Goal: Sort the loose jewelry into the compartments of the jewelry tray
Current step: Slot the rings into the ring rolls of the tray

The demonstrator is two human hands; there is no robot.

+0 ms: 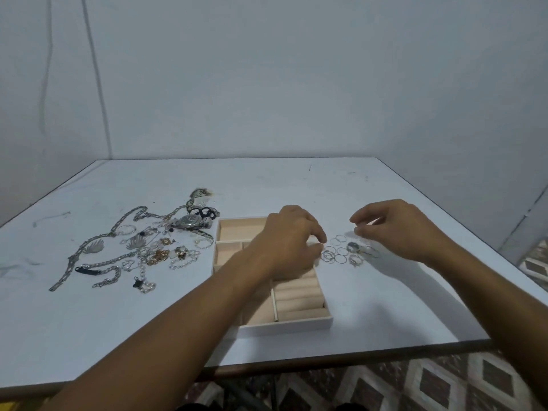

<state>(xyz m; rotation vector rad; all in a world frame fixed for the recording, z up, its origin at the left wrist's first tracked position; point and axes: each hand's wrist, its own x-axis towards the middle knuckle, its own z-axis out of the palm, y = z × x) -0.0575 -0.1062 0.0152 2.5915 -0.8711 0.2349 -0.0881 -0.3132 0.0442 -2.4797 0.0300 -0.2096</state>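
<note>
Beige jewelry tray (296,325) near table (385,307) front edge; L hand (292,241) over its R rim, fingers curled, hold unclear; thin rings (341,253) just R of tray; R hand (394,229) above them, fingertips pinched, contents unclear; chains (103,262), wristwatch (189,222) piled L.

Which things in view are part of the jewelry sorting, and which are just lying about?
Part of the job:
jewelry tray
cluster of rings, on the table right of the tray
jewelry pile (chains, a watch, earrings), left of the tray

Just there:
cable on the wall
patterned floor
table, only the work surface
</note>
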